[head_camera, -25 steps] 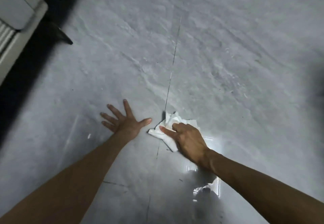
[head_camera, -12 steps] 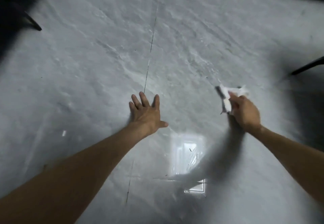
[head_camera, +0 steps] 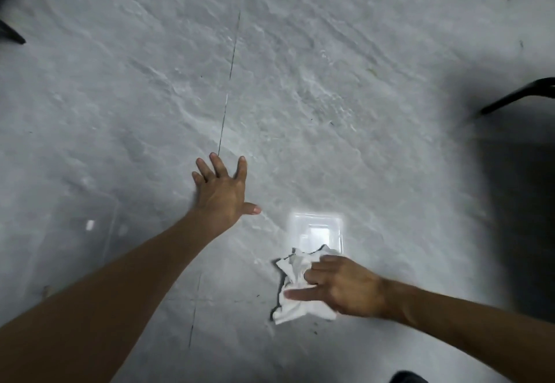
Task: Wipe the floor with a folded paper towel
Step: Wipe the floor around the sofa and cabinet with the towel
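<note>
A crumpled white paper towel point(head_camera: 292, 307) lies flat on the grey marbled floor point(head_camera: 300, 82), low and right of centre. My right hand point(head_camera: 342, 288) presses down on its right side, fingers spread over the paper and pointing left. My left hand point(head_camera: 223, 190) rests palm-down on the bare floor farther up and to the left, fingers apart, holding nothing. Small dark specks dot the floor just below the towel.
A thin dark tile seam point(head_camera: 229, 82) runs up the floor past my left hand. A bright light reflection point(head_camera: 315, 232) glares just above the towel. Black furniture legs stand at the right edge point(head_camera: 516, 96) and the top left point(head_camera: 10, 34).
My right hand swept the towel out to the far right, then pulled it back down and toward me. My left hand stayed planted on the floor.
</note>
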### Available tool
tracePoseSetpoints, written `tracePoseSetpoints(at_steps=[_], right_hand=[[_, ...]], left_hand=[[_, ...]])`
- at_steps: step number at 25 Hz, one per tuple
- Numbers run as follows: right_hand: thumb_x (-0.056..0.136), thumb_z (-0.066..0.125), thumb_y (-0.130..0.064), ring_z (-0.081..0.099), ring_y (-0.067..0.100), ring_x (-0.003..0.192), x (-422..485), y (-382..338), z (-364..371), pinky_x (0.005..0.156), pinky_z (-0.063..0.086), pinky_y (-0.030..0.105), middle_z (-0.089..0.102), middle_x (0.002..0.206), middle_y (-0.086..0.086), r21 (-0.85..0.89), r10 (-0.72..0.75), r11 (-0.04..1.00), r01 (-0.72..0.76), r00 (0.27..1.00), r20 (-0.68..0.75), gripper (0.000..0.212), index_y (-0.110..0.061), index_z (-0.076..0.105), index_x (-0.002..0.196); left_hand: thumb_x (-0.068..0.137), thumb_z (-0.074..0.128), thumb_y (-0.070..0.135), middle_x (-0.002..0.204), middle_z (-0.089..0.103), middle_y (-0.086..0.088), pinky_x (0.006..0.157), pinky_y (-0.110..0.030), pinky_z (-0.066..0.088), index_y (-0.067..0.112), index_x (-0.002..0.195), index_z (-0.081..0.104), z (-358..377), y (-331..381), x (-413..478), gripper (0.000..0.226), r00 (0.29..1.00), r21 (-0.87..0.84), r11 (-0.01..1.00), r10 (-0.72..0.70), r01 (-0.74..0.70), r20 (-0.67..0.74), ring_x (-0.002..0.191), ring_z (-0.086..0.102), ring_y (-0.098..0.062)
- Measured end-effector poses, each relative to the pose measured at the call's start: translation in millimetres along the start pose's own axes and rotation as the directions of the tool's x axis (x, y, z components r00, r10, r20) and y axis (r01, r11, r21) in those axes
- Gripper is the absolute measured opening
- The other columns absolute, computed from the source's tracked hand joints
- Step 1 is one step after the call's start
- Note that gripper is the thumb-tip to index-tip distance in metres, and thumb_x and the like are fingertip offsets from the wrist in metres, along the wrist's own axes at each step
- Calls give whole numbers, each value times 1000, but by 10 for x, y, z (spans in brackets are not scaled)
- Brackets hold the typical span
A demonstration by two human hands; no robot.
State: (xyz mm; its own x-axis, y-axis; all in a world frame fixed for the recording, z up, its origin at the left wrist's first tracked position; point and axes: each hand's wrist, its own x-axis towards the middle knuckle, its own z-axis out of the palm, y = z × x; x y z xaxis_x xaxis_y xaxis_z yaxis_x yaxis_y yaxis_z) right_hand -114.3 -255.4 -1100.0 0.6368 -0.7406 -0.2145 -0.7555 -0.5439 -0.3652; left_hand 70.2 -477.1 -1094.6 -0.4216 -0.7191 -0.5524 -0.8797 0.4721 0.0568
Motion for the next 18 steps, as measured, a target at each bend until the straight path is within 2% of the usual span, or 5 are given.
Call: tracePoseSetpoints(at_steps=[3,7,8,13,18], right_hand=[[88,55,-13,62,25,77,-56,711,-278,63,44,30,59,84,3,-84,240,963,-257,955,-175,52,-35,53,135],[99,46,-27,60,33,87,293,1115,-431,65,36,34,57,95,10,294,868,445,-846,326,-376,41,-38,48,138],[99,46,-26,60,33,84,438,890,-317,64,36,34,58,94,11,328,858,460,-825,319,-402,40,-36,50,138],[91,48,-22,49,21,72,339,-389,261,64,38,32,51,84,0,73,190,981,-179,962,-193,48,-36,48,137],[87,56,-21,61,32,74,-45,616,-89,60,44,33,58,84,5,65,563,806,-588,729,-391,50,-31,51,136]], left_hand=[[78,53,69,149,-14,-40,113,-62,6,20,151,-11,-8,3,-7,109,1000,11,1000,1,-1,2,136,-9,-61],[78,56,68,150,-17,-38,114,-61,3,21,151,-12,-10,12,-13,109,1000,-18,1000,-10,11,21,137,-12,-59],[78,56,67,150,-17,-38,114,-61,3,22,151,-12,-9,10,-23,109,1000,-22,1000,-11,11,24,137,-12,-59],[76,56,69,150,-17,-37,114,-62,4,24,150,-10,25,-17,-7,110,1000,-41,999,-7,8,7,137,-11,-59],[75,58,69,150,-15,-38,113,-62,2,24,150,-9,95,-55,25,111,999,-76,997,6,-8,-35,136,-12,-60]])
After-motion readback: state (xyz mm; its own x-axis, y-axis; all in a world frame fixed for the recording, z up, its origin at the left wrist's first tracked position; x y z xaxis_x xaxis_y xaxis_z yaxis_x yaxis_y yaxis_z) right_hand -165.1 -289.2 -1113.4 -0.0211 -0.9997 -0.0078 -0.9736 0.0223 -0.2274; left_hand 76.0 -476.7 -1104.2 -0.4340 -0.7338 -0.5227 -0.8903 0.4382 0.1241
